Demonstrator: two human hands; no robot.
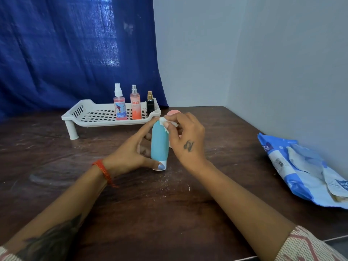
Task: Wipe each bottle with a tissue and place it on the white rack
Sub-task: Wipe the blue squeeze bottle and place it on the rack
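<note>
A teal bottle (159, 142) with a white cap at its lower end stands on the dark wooden table (169, 204). My left hand (131, 153) grips it from the left, thumb on the cap. My right hand (185, 136) pinches a white tissue (166, 122) against the bottle's top. Behind my right hand a pink bottle (174, 112) shows only partly. The white rack (90, 114) stands at the back, holding three bottles at its right end: a pink spray bottle (120, 105), an orange spray bottle (135, 105) and a small black bottle (150, 104).
A blue and white tissue pack (301, 170) lies open at the table's right edge, near the grey wall. A blue curtain (75, 49) hangs behind the rack. The rack's left part holds nothing.
</note>
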